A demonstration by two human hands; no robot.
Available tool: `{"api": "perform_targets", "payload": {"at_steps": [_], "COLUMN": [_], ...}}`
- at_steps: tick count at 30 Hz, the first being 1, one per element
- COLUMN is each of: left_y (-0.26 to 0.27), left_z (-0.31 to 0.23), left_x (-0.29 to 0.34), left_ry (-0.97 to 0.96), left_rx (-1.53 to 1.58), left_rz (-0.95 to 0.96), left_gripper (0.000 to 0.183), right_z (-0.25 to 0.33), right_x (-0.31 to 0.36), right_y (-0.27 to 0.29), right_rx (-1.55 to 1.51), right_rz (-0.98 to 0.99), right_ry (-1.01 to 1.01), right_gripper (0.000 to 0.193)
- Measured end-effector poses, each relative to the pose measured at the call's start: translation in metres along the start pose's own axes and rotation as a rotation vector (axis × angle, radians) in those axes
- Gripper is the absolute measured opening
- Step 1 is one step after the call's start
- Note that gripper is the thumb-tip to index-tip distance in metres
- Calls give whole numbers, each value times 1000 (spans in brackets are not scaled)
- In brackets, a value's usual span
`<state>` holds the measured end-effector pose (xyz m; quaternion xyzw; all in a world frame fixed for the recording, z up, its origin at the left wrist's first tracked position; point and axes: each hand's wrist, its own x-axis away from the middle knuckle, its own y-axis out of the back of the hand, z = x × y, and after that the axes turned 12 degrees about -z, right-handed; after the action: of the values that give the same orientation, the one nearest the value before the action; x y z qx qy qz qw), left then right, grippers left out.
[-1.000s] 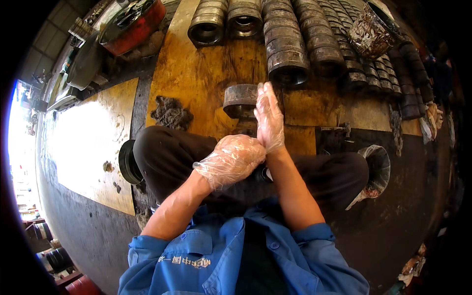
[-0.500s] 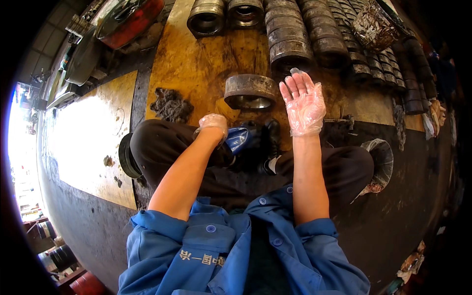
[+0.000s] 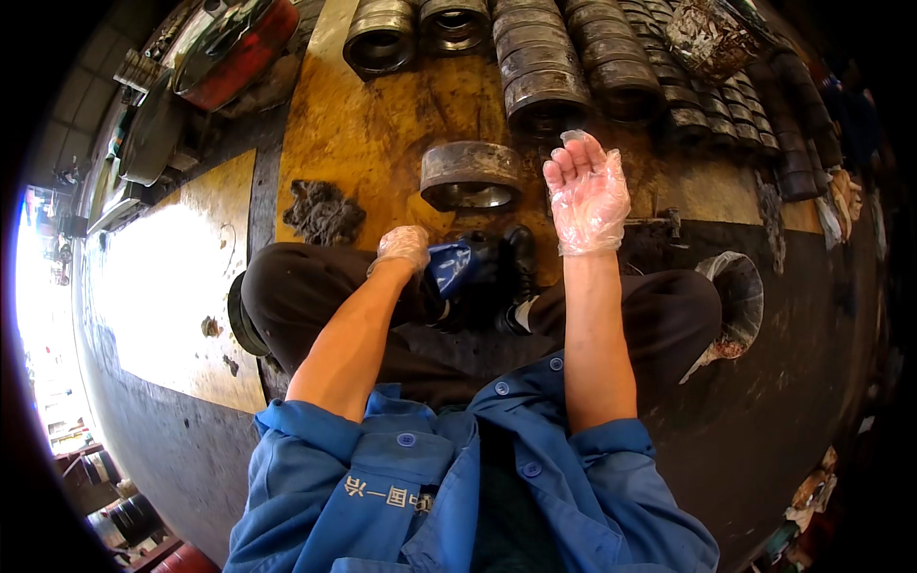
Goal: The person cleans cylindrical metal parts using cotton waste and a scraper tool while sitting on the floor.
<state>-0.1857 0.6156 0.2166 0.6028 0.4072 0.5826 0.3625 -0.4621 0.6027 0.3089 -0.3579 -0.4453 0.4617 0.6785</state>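
My left hand, in a thin clear plastic glove, is closed near my left knee. A shiny blue plastic packet sticks out from its right side, and the fingers gripping it are mostly hidden. My right hand, gloved the same way, is raised palm up with its fingers apart and slightly bent. Loose glove film stands past its fingertips, and nothing lies in the palm. Just left of that hand, a worn metal ring rests on the oily yellow board, apart from both hands.
Rows of metal rings lie along the far side. A clump of grey fibre waste sits left of the ring. A plastic-lined bucket stands beside my right knee, and a dark round container by my left. A red-sided drum is far left.
The fingers of my right hand have curled in a little. The left hand stays closed by the blue packet. The whole view has shifted slightly.
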Motion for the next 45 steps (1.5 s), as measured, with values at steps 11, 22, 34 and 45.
{"api": "perform_targets", "payload": {"at_steps": [11, 22, 34, 45], "left_y": [32, 166, 180, 166], "left_z": [-64, -57, -12, -22], "left_x": [7, 12, 14, 58], "left_ry": [-243, -787, -208, -338], "left_rx": [221, -28, 407, 198], "left_rz": [-90, -263, -217, -327], "left_gripper": [23, 27, 24, 19], "right_z": [23, -11, -93, -91], "right_x": [20, 79, 42, 51], "right_y": [-26, -50, -33, -25], "right_rx": [128, 697, 1601, 1142], "right_rz": [124, 295, 609, 373], "right_ry": [113, 344, 527, -450], "right_gripper": [47, 25, 33, 42]}}
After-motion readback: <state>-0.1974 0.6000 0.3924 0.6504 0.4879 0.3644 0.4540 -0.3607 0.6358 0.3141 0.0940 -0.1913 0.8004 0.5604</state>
